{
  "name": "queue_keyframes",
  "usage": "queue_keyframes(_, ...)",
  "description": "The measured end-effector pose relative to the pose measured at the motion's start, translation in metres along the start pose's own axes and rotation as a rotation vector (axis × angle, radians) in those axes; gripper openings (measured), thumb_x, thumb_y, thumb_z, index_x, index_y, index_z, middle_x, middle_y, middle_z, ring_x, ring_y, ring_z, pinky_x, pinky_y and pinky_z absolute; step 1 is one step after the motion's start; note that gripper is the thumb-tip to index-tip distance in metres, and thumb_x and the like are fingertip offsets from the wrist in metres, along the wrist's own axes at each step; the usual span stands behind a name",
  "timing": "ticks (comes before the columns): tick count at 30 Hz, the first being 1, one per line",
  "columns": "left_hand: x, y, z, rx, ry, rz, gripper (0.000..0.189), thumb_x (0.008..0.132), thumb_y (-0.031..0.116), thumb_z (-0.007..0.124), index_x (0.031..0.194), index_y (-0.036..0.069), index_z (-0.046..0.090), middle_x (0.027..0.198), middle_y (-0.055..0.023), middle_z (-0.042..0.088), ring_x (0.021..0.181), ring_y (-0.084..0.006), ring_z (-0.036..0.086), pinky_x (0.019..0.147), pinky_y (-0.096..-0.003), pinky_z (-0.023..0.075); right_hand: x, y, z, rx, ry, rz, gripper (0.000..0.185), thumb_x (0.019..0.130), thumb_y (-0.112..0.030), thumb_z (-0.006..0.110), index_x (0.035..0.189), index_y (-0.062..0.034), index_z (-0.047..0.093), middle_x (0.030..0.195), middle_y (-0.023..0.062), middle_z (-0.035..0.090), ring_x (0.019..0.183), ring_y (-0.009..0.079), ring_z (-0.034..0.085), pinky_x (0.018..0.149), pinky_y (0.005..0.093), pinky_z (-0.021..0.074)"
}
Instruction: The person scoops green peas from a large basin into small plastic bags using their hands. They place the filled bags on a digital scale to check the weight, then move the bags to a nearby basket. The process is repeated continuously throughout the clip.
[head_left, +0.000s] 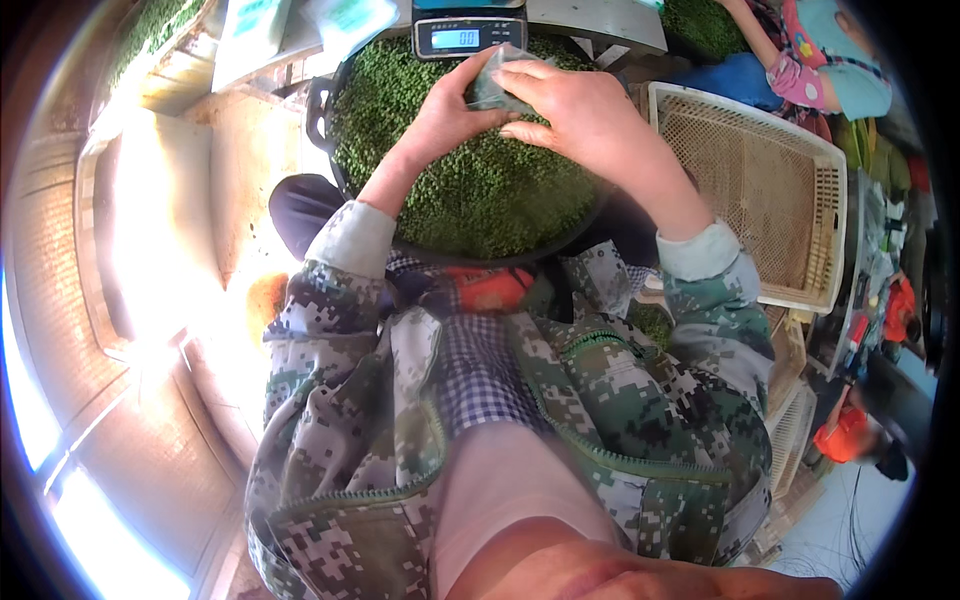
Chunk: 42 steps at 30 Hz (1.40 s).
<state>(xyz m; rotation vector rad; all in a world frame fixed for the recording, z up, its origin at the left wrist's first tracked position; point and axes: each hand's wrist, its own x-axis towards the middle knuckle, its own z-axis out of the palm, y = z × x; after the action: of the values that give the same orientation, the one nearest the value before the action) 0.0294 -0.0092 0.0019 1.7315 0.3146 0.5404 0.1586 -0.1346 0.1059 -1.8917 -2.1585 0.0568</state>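
Observation:
Both of my hands meet on a small clear plastic bag in front of the digital scale. My left hand grips its left side, thumb toward me. From the right, my right hand has its fingertips on the bag's upper part. What the bag holds is mostly hidden by my fingers. Beneath them a round black basket is heaped with small green peppercorn-like berries. The scale has a lit display and stands at the basket's far edge.
A pale plastic crate stands to the right. Plastic packets lie on the bench at upper left. Another person sits at upper right near more green berries. Further people in orange are at far right.

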Motion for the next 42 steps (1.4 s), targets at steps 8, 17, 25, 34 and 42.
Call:
queue_keyframes(8, 0.0, 0.002, 0.012, 0.199, -0.143, -0.053, 0.059, 0.072, 0.003, 0.071, 0.127, 0.007, 0.05, 0.118, -0.0075, 0.058, 0.102, -0.0161, 0.057, 0.086, -0.0308, 0.0482, -0.039, 0.005, 0.017, 0.068, 0.072, 0.117, 0.03, 0.077, -0.036, 0.065, 0.09, -0.0097, 0.06, 0.087, 0.0041, 0.06, 0.067, 0.0228, 0.062, 0.056, 0.0335, 0.05)
queue_keyframes(17, 0.042, 0.041, 0.061, 0.278, -0.473, 0.025, 0.073, 0.075, 0.005, 0.071, 0.139, 0.007, 0.036, 0.133, -0.0113, 0.049, 0.114, -0.022, 0.051, 0.095, -0.0347, 0.0415, -0.135, 0.044, 0.001, -0.079, 0.516, 0.459, 0.021, 0.072, -0.027, 0.071, 0.087, -0.017, 0.059, 0.088, -0.0003, 0.058, 0.083, 0.0185, 0.059, 0.08, 0.0353, 0.045)
queue_keyframes(25, 0.002, -0.011, 0.028, 0.168, -0.294, -0.238, 0.06, 0.08, 0.0, 0.064, 0.135, 0.006, 0.042, 0.123, -0.01, 0.056, 0.099, -0.0153, 0.058, 0.082, -0.0271, 0.0481, -0.308, 0.179, 0.071, -0.12, 0.631, 1.119, 0.009, 0.079, -0.012, 0.064, 0.079, -0.0098, 0.054, 0.072, 0.0107, 0.059, 0.071, 0.0329, 0.058, 0.061, 0.0436, 0.0456)
queue_keyframes(34, -0.029, -0.021, -0.031, 0.346, -0.098, -0.19, 0.029, 0.086, 0.001, 0.057, 0.116, 0.001, 0.06, 0.096, -0.0099, 0.067, 0.085, -0.0125, 0.063, 0.08, -0.0254, 0.0495, -0.343, 0.216, 0.192, 0.433, 0.322, 1.398, 0.051, 0.078, -0.038, 0.071, 0.115, -0.0048, 0.058, 0.112, 0.0177, 0.061, 0.104, 0.0309, 0.058, 0.087, 0.0386, 0.0459)
queue_keyframes(42, 0.024, -0.012, -0.138, 1.134, 0.4, -0.375, 0.047, 0.078, 0.053, 0.059, 0.071, 0.008, 0.068, 0.066, -0.0124, 0.063, 0.066, -0.0299, 0.062, 0.061, -0.041, 0.0464, -0.26, 0.194, 0.075, 0.296, 0.682, 1.135, 0.027, 0.086, -0.022, 0.064, 0.104, -0.0021, 0.062, 0.102, 0.0083, 0.065, 0.094, 0.0181, 0.06, 0.085, 0.0305, 0.0455)
